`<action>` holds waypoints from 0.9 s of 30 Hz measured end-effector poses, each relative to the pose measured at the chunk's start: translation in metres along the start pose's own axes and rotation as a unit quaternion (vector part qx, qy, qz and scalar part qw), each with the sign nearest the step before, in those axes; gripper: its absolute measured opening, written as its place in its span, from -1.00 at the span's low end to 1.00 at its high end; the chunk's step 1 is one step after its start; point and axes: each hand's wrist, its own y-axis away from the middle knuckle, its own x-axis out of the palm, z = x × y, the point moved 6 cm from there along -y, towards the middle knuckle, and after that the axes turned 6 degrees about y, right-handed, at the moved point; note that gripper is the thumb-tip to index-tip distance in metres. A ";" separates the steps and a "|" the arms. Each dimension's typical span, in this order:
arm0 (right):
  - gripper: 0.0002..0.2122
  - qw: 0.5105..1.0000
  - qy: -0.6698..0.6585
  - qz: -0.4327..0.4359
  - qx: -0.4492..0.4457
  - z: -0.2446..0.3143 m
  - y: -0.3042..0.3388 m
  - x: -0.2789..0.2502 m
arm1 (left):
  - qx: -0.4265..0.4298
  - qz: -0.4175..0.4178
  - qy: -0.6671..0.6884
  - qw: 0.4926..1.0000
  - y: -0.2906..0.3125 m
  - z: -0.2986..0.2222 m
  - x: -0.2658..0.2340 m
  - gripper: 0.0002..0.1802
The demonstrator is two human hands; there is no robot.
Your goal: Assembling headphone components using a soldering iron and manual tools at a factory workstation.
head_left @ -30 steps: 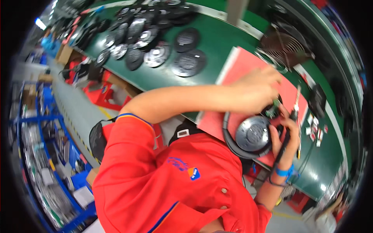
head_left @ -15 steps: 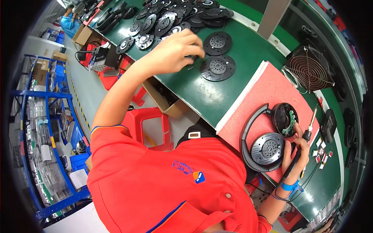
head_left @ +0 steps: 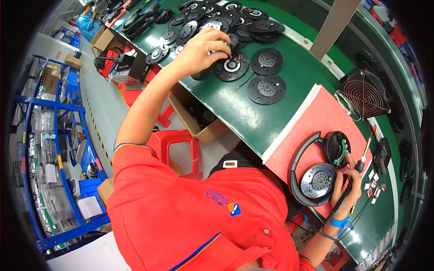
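Note:
My left hand (head_left: 204,52) reaches across the green bench, thumb and fingertips pinched at the upper edge of a round black speaker plate (head_left: 232,67) with a pale ring in its middle. Whether that plate is lifted or lying down I cannot tell. Beside it lie two more speaker plates (head_left: 266,89), perforated centres up. In my right hand (head_left: 350,183) is a soldering iron (head_left: 360,163), its tip pointing away from me. The same hand's fingers rest against a black headphone (head_left: 296,176) on a pink foam mat (head_left: 312,117). One ear cup shows a green circuit board (head_left: 341,153); the other carries a shiny speaker plate (head_left: 318,181).
A heap of speaker plates (head_left: 217,18) covers the far bench. A fan with a wire guard (head_left: 363,93) stands right of the mat, near small red-and-white pieces (head_left: 374,187). Left of the bench are a red stool (head_left: 181,140), an open carton (head_left: 212,131) and blue shelving (head_left: 56,108).
My left hand has shifted slightly away from the two flat plates, and a ringed plate now shows beneath its fingers. The whole view has turned a little. My right hand stays at the headphone.

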 end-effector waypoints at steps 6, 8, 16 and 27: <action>-0.78 1.000 -0.017 0.009 -0.005 0.004 -0.005 -0.004 | -0.091 0.006 0.221 0.971 -0.040 -0.016 0.015 -0.92; -0.78 0.999 -0.014 -0.019 -0.024 0.005 -0.009 -0.005 | -0.125 0.044 0.332 0.934 -0.060 -0.045 0.031 -0.89; -0.75 0.995 -0.091 -0.041 -0.015 0.016 -0.025 -0.014 | -0.112 0.201 0.459 0.858 -0.097 -0.192 0.096 -0.88; -0.78 0.978 -0.143 -0.153 0.016 0.010 -0.021 -0.029 | -0.107 0.251 0.489 0.829 -0.105 -0.235 0.127 -0.85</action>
